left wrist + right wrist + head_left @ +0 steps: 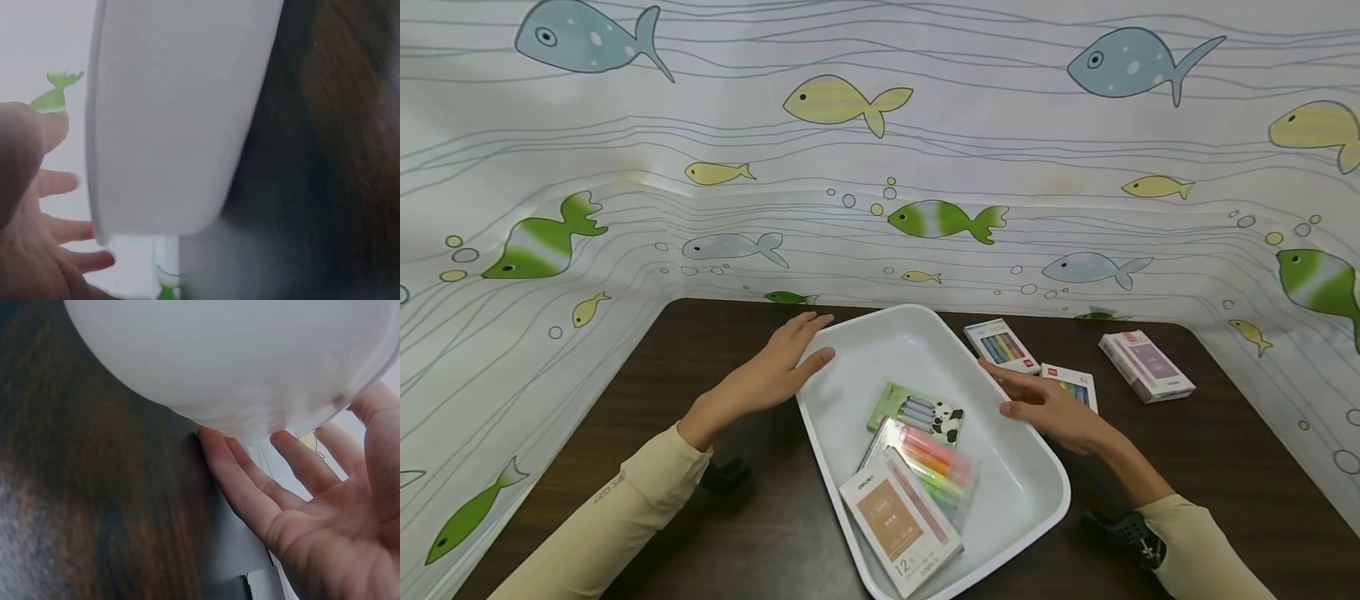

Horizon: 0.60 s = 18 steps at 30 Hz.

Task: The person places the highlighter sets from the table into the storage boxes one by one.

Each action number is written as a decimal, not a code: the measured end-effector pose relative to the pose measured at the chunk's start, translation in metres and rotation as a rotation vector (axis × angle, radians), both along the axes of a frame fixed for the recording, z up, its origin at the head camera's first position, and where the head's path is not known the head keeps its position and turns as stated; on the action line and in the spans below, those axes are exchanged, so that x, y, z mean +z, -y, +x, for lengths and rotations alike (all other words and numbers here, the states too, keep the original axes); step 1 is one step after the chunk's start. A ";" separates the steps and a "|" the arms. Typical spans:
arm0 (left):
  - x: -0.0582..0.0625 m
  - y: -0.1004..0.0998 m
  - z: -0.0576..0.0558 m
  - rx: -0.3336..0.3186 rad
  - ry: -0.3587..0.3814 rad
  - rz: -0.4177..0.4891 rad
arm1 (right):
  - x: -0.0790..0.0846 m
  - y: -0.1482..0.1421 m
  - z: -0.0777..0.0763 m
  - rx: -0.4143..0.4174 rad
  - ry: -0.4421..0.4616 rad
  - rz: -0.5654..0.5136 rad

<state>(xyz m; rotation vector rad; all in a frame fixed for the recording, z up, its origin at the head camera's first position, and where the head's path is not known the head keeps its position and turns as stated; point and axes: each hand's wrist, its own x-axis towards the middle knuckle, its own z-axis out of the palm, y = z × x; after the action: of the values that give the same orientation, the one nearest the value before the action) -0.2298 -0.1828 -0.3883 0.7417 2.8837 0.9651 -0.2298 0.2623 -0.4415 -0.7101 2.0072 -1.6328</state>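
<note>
A white plastic tray point(1007, 467) lies turned at an angle on the table. Inside are a green panda-print pen pack point(895, 400), a clear pack of highlighters point(928, 458) and a white-and-brown box point(895, 521) marked 12, partly over the highlighters. At the tray's far left rim is my left hand point(775, 367), fingers spread and fairly straight, with nothing held; the left wrist view has them beside the wall point(169, 119). My right hand point(1048, 408) holds the opposite side lightly, thumb over the rim and fingertips against the outer wall point(237, 362).
Right of the tray lie two white boxes with coloured sticks, one farther back point(1000, 346) and one partly behind my right hand point(1078, 387). A white-and-purple box point(1146, 367) sits farther right on the dark wooden table point(745, 533). A fish-print sheet point(842, 192) rises behind.
</note>
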 end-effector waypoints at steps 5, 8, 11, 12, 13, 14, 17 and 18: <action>-0.016 0.010 -0.015 0.042 0.026 0.134 | 0.000 0.000 0.001 0.007 0.001 -0.008; -0.027 0.018 -0.021 0.080 0.057 0.213 | -0.001 0.000 0.000 0.006 0.005 -0.003; -0.036 0.025 -0.027 0.082 0.150 0.330 | -0.002 0.000 -0.001 0.000 -0.001 0.005; -0.038 0.027 -0.029 0.075 0.190 0.377 | -0.002 0.000 -0.001 0.001 -0.004 0.003; -0.040 0.029 -0.030 0.062 0.228 0.421 | -0.002 0.000 -0.001 0.002 -0.006 0.000; -0.042 0.030 -0.031 0.052 0.264 0.468 | -0.003 -0.001 -0.002 0.006 -0.008 -0.004; -0.048 0.035 -0.034 0.022 0.311 0.545 | -0.003 -0.001 -0.003 0.014 -0.013 -0.014; -0.049 0.036 -0.035 0.017 0.312 0.557 | -0.002 -0.001 -0.003 0.014 -0.013 -0.015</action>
<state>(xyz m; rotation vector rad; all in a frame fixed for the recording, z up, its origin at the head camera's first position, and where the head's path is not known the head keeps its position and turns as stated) -0.2649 -0.2187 -0.4377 0.5140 2.3679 1.7390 -0.2325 0.2636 -0.4440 -0.7407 1.9967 -1.6415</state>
